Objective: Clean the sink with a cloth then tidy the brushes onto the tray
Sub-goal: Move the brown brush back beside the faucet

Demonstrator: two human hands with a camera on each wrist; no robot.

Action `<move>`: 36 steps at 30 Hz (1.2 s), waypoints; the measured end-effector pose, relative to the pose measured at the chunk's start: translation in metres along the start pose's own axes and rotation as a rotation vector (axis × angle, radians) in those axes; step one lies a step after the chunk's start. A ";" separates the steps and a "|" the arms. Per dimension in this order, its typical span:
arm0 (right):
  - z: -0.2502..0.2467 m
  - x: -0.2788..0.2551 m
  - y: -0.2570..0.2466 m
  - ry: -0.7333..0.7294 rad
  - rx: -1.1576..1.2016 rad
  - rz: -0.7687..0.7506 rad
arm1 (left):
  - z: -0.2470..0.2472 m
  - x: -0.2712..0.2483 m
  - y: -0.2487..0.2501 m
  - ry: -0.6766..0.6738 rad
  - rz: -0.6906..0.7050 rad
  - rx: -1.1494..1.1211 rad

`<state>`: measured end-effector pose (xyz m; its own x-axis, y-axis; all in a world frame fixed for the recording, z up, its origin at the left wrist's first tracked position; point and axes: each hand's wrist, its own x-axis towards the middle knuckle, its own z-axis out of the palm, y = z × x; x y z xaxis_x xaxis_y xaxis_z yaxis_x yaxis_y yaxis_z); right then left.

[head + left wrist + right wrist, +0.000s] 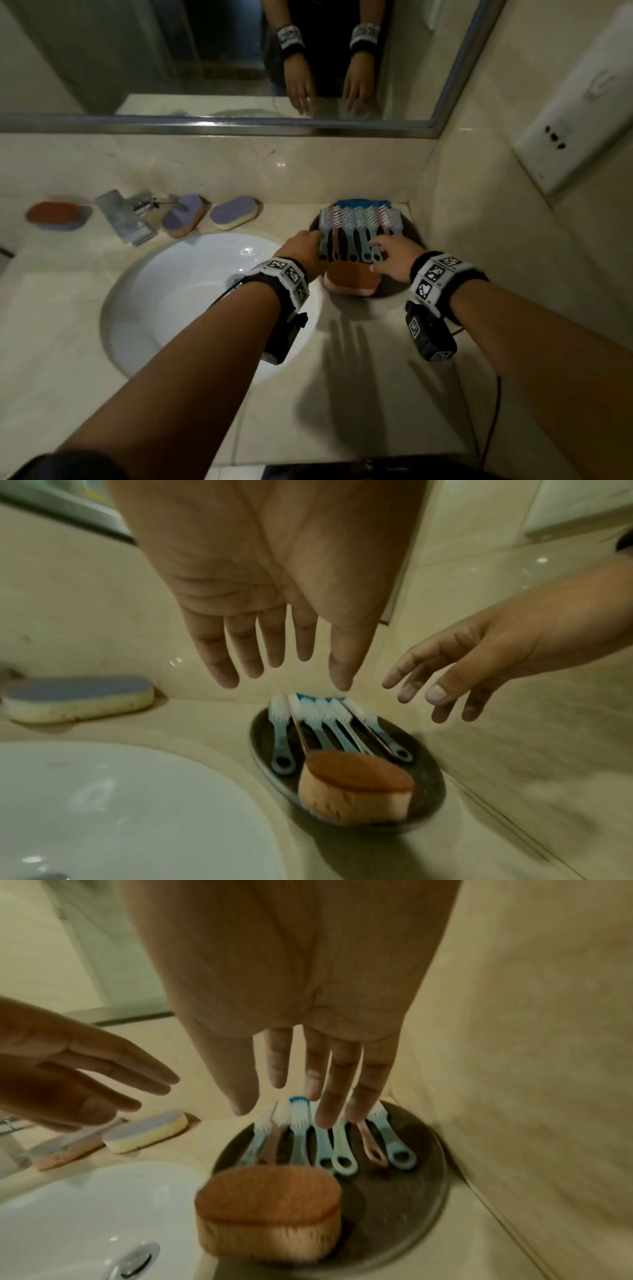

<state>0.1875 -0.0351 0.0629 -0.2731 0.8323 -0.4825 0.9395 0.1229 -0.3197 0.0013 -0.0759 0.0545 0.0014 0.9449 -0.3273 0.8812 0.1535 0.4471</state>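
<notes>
Several brushes (pixel 359 226) with white bristles and blue, green and pink handles lie side by side on a dark round tray (pixel 412 236) at the counter's right corner. An orange sponge (pixel 352 279) sits on the tray's near edge. My left hand (pixel 303 248) hovers over the left end of the row, fingers straight and spread, holding nothing. My right hand (pixel 385 255) hovers over the handles on the right, also spread and empty. In the wrist views both palms, left (pixel 274 653) and right (pixel 308 1096), float just above the brushes (pixel 325 718) (pixel 325 1137).
The white sink basin (pixel 191 301) lies left of the tray, its tap (pixel 126 216) behind it. Two purple sponges (pixel 209 214) and an orange one (pixel 56 216) lie along the back wall. A mirror (pixel 239 51) hangs above; a tiled side wall (pixel 513 240) stands close on the right.
</notes>
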 end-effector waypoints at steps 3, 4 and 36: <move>-0.024 -0.006 -0.024 0.056 -0.083 -0.079 | -0.031 -0.016 -0.004 0.067 -0.039 0.033; -0.031 -0.007 -0.033 0.078 -0.105 -0.105 | -0.040 -0.023 -0.006 0.089 -0.057 0.039; 0.033 -0.047 -0.500 0.259 -0.408 -0.518 | -0.276 -0.255 -0.371 0.404 -0.475 0.115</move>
<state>-0.2760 -0.1538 0.2184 -0.6954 0.7077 -0.1249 0.7185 0.6882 -0.1005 -0.4565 -0.2940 0.2021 -0.5612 0.8192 -0.1185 0.7868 0.5724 0.2308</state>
